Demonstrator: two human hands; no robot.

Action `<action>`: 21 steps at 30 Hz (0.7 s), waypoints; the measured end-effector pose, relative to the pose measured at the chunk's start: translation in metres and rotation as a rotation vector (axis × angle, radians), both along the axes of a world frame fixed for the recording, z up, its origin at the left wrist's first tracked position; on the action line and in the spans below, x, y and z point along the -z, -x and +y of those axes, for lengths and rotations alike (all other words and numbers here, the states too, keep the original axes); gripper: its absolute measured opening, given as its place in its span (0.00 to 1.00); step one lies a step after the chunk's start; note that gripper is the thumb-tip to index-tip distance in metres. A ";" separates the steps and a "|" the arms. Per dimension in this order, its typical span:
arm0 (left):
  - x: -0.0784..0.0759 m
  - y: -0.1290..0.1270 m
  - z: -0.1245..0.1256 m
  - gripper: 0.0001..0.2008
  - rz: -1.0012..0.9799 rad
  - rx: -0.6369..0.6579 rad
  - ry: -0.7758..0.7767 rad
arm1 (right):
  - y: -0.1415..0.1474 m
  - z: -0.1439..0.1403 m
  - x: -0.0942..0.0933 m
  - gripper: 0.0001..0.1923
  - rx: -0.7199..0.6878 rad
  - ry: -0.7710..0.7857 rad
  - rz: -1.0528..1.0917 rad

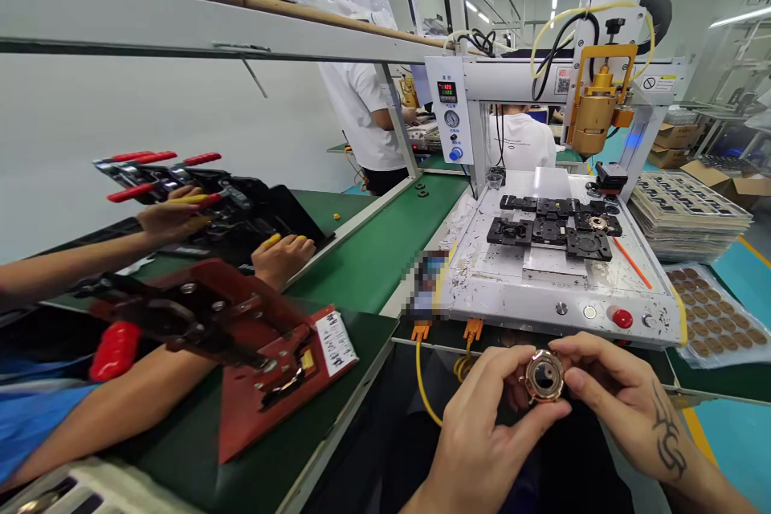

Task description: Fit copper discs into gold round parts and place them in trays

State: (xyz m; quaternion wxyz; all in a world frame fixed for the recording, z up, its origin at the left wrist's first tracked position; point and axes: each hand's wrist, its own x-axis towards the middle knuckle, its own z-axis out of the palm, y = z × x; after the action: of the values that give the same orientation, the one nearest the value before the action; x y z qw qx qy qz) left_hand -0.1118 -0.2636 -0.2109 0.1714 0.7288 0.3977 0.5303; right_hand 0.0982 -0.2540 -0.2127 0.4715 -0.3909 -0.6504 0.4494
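A round rose-gold watch case (544,376) with a dark glossy centre is held up in front of my lap, its round face towards me. My left hand (491,426) grips its left and lower rim between thumb and fingers. From the other side, my right hand (623,397) pinches the upper right rim with thumb and forefinger. Just beyond my hands stands a white benchtop machine (518,293) with a gold dispensing head (596,116). On its bed lie black fixture blocks (549,231), and a rose-gold ring-shaped part (598,222) sits in the right one.
An orange stick (632,263) lies on the machine bed. Right of it are stacked trays (692,213) and a sheet of brown discs (716,313). On the left, a red toggle press (271,369) stands near a co-worker's hands (283,259) at clamps. Yellow cables (422,385) hang at the bench front.
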 end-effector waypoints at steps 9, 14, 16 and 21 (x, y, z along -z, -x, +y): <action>-0.002 0.000 -0.007 0.19 -0.014 0.019 0.010 | 0.000 -0.003 -0.002 0.15 -0.027 -0.056 -0.011; 0.000 0.001 -0.010 0.22 0.013 0.005 0.002 | -0.003 -0.005 0.001 0.14 -0.020 -0.071 -0.036; 0.000 0.001 -0.011 0.22 0.012 0.012 0.005 | -0.004 -0.006 0.002 0.13 -0.014 -0.075 -0.057; -0.002 0.001 -0.013 0.23 0.003 0.030 0.012 | -0.006 -0.008 0.004 0.12 -0.014 -0.079 -0.106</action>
State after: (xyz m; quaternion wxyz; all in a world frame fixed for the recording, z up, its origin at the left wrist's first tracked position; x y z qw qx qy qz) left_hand -0.1133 -0.2768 -0.2092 0.1832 0.7343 0.3903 0.5243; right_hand 0.1040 -0.2619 -0.2168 0.4481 -0.3908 -0.6944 0.4053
